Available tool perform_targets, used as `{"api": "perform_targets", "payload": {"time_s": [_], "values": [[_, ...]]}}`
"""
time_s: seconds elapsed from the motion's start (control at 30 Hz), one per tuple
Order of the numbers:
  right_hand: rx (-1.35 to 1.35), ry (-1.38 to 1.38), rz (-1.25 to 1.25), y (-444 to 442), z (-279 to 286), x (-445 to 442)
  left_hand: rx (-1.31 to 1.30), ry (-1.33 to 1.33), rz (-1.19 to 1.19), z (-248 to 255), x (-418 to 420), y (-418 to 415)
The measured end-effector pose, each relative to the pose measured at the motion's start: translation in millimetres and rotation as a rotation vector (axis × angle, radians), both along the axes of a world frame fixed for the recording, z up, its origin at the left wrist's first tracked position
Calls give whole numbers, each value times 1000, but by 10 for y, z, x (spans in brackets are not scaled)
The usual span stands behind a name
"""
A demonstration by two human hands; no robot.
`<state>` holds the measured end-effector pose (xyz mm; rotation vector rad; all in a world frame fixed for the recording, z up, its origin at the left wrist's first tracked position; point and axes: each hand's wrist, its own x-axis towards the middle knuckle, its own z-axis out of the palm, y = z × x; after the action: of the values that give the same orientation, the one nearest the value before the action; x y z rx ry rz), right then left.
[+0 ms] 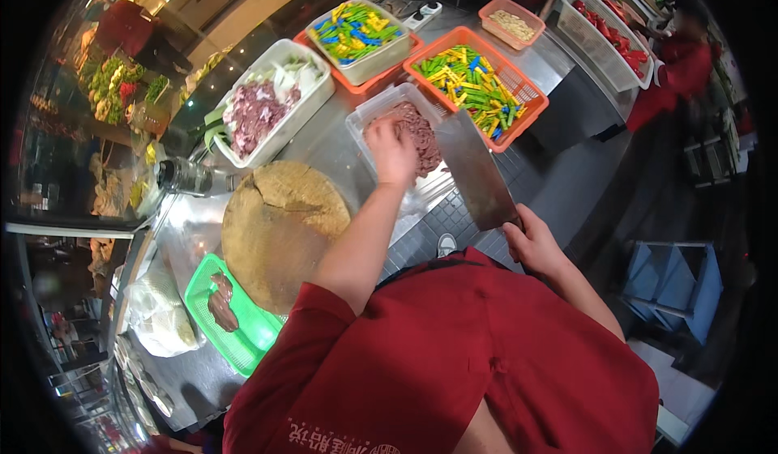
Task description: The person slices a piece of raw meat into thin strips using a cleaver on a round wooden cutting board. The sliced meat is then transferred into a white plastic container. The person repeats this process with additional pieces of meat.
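My right hand (535, 241) grips the handle of a broad metal cleaver (477, 174), its blade tilted up beside a clear plastic container (357, 131). Dark, shredded-looking raw meat (422, 138) fills that container. Inside it, my left hand (392, 150) touches the meat with bent fingers; whether they are closed on any is hidden. Left of my left forearm lies a round wooden chopping block (285, 229), cracked near its far side and bare on top. Past the block, a green plastic basket (200, 308) holds dark, glossy pieces of raw meat or offal (223, 304).
Colourful clothes pegs fill an orange basket (535, 120) and a white tub (364, 71). A white bin (273, 132) holds chopped meat and pale slices. A glass jar (182, 176) and plastic bag (158, 317) sit left. A co-worker (687, 71) stands right beside red peppers (620, 38).
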<state>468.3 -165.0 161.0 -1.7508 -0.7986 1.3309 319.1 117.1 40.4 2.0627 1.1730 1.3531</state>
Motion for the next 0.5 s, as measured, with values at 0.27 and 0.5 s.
{"api": "perform_targets", "payload": {"time_s": [0.27, 0.5], "values": [[11, 120, -78, 79, -524, 339, -703, -553, 28, 458, -973, 393], [133, 126, 256, 918, -765, -411, -848, -665, 324, 569, -3016, -261]]}}
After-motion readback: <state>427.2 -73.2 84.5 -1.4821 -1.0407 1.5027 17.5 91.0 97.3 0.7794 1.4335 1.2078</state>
